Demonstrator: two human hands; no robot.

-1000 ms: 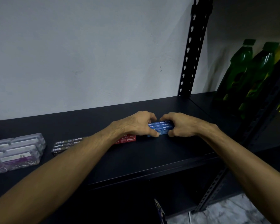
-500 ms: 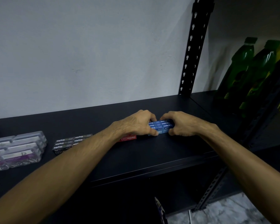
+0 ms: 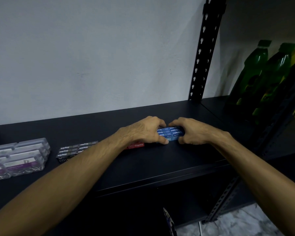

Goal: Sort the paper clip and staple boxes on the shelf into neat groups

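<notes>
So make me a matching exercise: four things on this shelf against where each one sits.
Things:
1. blue staple boxes
2. red staple box
3. black staple boxes
4. clear paper clip boxes

Places:
A. far left of the shelf
B. just right of the clear boxes
C. between both hands
D. partly under the left hand

Pairs: 1-C, 2-D, 3-B, 4-A

left hand [image 3: 143,132]: bare, no ring or glove
right hand [image 3: 192,132]: bare, no ring
forearms: bare, no sleeves or watch showing
</notes>
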